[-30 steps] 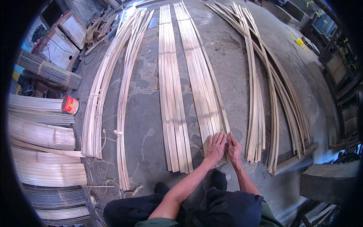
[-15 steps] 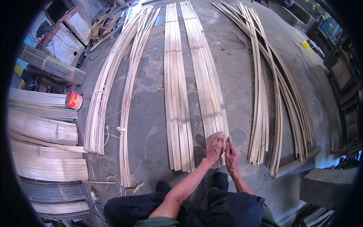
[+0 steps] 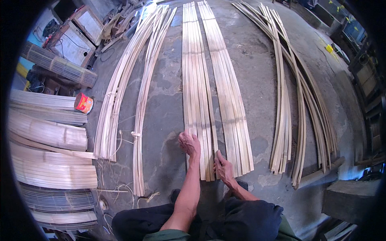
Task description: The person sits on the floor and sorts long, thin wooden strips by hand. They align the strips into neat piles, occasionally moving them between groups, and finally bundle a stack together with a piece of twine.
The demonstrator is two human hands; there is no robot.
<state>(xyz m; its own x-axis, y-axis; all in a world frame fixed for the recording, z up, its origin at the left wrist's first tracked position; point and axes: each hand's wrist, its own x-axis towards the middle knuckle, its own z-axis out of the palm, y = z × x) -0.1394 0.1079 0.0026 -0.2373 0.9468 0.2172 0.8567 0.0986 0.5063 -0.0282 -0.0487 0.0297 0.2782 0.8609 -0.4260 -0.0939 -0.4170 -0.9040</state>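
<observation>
Two flat rows of long pale bamboo strips lie side by side on the floor in front of me. At the near end of the left row (image 3: 196, 92), my left hand (image 3: 189, 144) is closed over the outer left edge. My right hand (image 3: 223, 165) is at that row's right edge, with its fingers closed against the outermost strip (image 3: 214, 136). A narrow gap separates this strip from the others along part of its length. The right row (image 3: 231, 104) lies flat just beyond my right hand, apart from it. My fingertips are partly hidden.
Tied bundles of thin strips (image 3: 138, 160) lie to the left, near stacked slatted bamboo panels (image 3: 56, 168) and a red tin (image 3: 83, 103). On the right, loose strips (image 3: 281, 132) cross each other beside a concrete block (image 3: 350, 201).
Both hands have moved left from the right row to the left row. My hands were close together and are now apart, at opposite edges. The view has shifted slightly.
</observation>
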